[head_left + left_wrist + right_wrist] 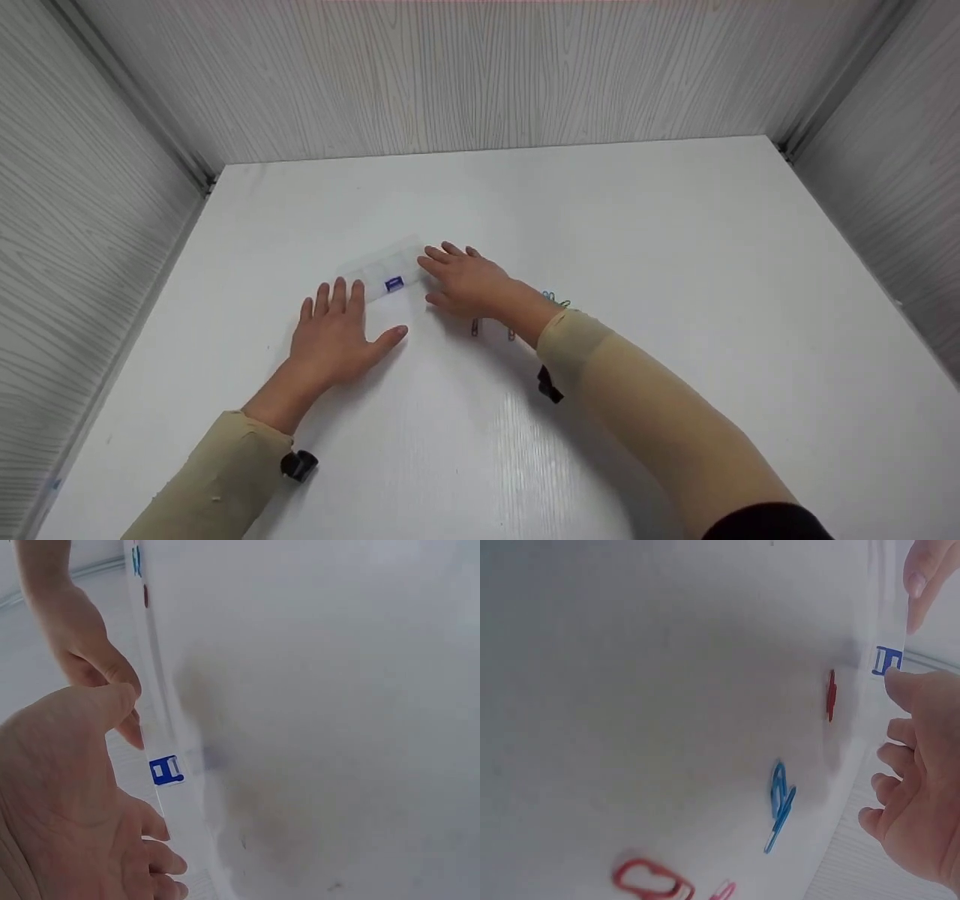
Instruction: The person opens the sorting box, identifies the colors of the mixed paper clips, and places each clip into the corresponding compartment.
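A flat clear plastic case with a blue latch on its near side lies on the white table. At its left end my left hand spreads its fingers, the fingertips at the case's edge and the thumb held out to the right. My right hand reaches to the right end, fingers extended and fingertips overlapping the corner in the head view. In the right wrist view, the right thumb is close by the latch. Nothing shows gripped in either hand.
Paper clips lie on the table beside and under the right forearm: a red one, two blue ones, a larger red one and a pink one. A green clip shows past the forearm. Wood-grain panels wall the table.
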Available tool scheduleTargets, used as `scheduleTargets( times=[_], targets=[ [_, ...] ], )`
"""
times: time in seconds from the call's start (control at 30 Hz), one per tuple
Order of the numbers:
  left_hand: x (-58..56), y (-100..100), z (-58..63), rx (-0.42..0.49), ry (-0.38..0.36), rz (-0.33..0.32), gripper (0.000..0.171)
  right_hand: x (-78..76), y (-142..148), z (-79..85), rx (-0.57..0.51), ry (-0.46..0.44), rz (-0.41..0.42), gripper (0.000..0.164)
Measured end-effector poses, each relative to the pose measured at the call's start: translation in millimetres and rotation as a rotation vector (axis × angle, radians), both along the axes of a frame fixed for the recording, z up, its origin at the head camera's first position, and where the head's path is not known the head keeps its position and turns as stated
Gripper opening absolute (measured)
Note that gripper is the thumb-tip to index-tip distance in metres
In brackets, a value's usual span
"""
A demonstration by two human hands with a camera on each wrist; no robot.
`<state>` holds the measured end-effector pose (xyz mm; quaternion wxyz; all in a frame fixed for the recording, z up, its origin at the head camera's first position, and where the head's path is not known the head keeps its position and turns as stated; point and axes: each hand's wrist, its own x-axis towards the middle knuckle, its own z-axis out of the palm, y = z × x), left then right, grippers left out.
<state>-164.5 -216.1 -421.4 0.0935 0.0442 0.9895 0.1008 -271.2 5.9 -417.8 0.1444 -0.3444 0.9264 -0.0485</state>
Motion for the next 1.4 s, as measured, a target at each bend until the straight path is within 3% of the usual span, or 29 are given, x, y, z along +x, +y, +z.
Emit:
scheduleTargets(
  times=[0.57, 0.83, 1.4],
  targets=[
    [-32.4, 44, 4.2, -0.058, -0.032, -0.136, 0.102, -5.9, 70, 7.7, -0.095, 0.03, -0.102, 0.05],
    [-43.4, 69, 5.3, -0.055, -0.039, -0.196, 0.097, -6.4, 108, 6.8, -0.129, -0.032, -0.183, 0.048],
    [-59.6, 106, 3.7, -0.092, -0.037, -0.281, 0.092, -1.3, 161, 0.4, -0.235, 0.025, -0.172, 0.044]
  ],
)
